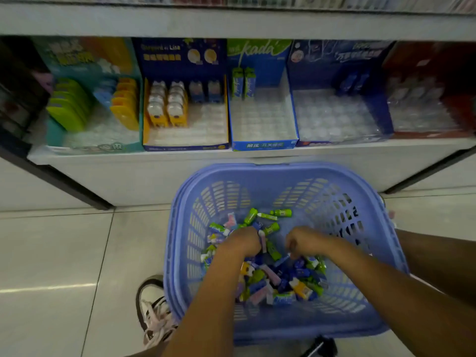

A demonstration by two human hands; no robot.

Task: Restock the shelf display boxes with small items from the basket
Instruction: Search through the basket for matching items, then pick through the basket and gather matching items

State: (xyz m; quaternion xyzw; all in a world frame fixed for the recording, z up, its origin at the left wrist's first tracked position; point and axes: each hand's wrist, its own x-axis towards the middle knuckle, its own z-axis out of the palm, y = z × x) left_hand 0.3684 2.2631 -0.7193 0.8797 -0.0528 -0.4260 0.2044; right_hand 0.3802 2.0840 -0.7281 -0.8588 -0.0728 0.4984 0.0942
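Both hands [270,243] dig in basket [260,173], grip unclear; "kada" box [262,145] behind.

We see the blue slatted plastic basket [286,176] on the pale tiled floor [64,253], before the white shelf [154,155]. Five cardboard display boxes [262,144] sit along the shelf's front edge. Small packaged items [280,276] lie in the basket.

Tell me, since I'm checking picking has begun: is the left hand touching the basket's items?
Touching. The head view shows the left hand buried among the small items.
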